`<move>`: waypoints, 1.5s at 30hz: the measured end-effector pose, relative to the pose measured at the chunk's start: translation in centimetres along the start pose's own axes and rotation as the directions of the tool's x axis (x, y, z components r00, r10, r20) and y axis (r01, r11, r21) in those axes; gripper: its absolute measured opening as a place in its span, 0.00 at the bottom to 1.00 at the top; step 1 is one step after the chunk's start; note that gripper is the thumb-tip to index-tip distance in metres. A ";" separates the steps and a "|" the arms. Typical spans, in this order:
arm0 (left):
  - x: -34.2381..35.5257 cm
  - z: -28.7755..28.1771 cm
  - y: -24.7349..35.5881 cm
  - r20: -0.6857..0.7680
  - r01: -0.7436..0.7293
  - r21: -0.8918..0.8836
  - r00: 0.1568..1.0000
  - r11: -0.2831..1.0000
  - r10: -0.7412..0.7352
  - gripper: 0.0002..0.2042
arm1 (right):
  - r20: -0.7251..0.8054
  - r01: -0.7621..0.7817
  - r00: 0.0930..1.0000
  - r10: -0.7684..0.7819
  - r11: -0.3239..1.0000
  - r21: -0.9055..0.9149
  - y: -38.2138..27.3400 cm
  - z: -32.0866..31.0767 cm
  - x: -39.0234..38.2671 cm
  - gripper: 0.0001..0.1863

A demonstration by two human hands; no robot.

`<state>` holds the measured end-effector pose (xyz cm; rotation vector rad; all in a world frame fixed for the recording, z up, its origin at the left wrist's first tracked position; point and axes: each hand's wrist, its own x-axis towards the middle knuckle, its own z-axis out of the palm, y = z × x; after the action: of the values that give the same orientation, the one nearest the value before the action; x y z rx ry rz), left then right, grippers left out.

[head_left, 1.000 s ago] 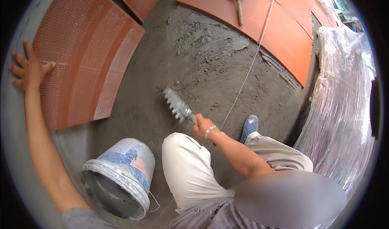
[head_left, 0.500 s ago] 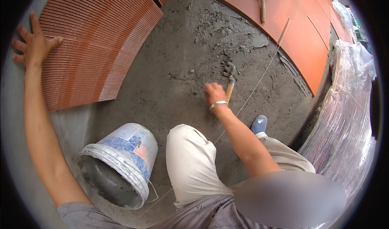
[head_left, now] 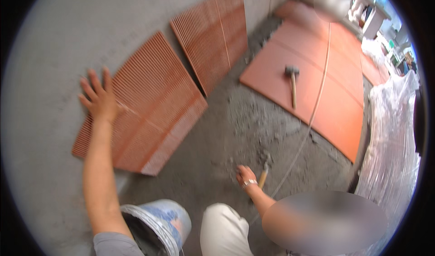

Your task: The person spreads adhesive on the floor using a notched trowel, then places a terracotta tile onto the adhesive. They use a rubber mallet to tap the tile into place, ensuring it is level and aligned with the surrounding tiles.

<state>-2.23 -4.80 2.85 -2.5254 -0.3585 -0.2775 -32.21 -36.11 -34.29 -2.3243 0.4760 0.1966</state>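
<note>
Hands [head_left: 100, 103] [head_left: 245, 176] apart, left splayed, perhaps touching tile [head_left: 154, 93]

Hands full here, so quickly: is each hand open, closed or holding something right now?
Left hand: open, spread at the edge of the ribbed tile.
Right hand: loosely open, empty, beside the wooden handle.

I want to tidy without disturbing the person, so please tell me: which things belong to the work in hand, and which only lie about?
Likely in the work:
ribbed tile, at the left hand
wooden-handled tool, beside the right hand
bucket
mallet, on the orange tiles

Probably only lying about:
plastic-wrapped stack, far right
crumpled clear plastic behind it
</note>
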 end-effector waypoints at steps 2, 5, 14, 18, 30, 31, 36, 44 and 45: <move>-0.1 -0.6 -0.4 0.056 -0.031 -0.074 0.998 0.997 0.035 0.70 | -0.148 0.031 0.989 -0.012 0.991 0.128 -1.2 -4.4 1.0 0.11; -0.2 -1.0 -0.9 0.045 -0.077 -0.141 0.995 0.987 0.084 0.70 | -0.357 0.105 0.933 0.036 0.925 0.365 -4.0 -12.9 3.3 0.08; -0.3 -1.1 -0.6 0.049 -0.055 -0.054 0.997 0.997 0.058 0.67 | -0.583 0.139 0.810 0.057 0.948 0.286 -6.5 -29.8 5.6 0.19; 0.2 -0.6 0.1 0.008 0.003 0.008 1.000 1.000 -0.003 0.66 | -0.531 0.093 0.811 0.244 0.843 0.530 -2.8 -29.4 7.2 0.13; 2.4 4.8 -0.6 -0.213 0.015 0.130 0.977 0.991 0.013 0.66 | -0.238 -0.350 0.923 0.302 0.917 -0.191 7.7 -18.9 19.0 0.13; 2.5 5.1 -0.8 -0.250 0.004 0.116 0.968 0.993 0.025 0.66 | -0.209 -0.372 0.921 0.329 0.900 -0.227 7.9 -18.0 20.4 0.14; 2.8 5.8 -1.4 -0.271 0.002 0.193 0.961 0.981 0.052 0.66 | -0.151 -0.438 0.899 0.411 0.836 -0.331 7.8 -15.2 24.6 0.16; 1.7 3.5 -0.1 -0.189 0.026 0.227 0.982 0.974 0.018 0.67 | -0.175 -0.405 0.913 0.368 0.864 -0.298 9.5 -14.1 24.9 0.12; 1.4 3.0 0.4 -0.128 0.043 0.236 0.992 0.971 -0.013 0.68 | -0.183 -0.387 0.919 0.349 0.886 -0.256 9.9 -14.2 24.4 0.12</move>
<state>-0.44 -3.13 0.57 -2.2558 -0.3560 -0.3788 -13.70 -59.41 -37.30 -2.5193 1.0203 0.3132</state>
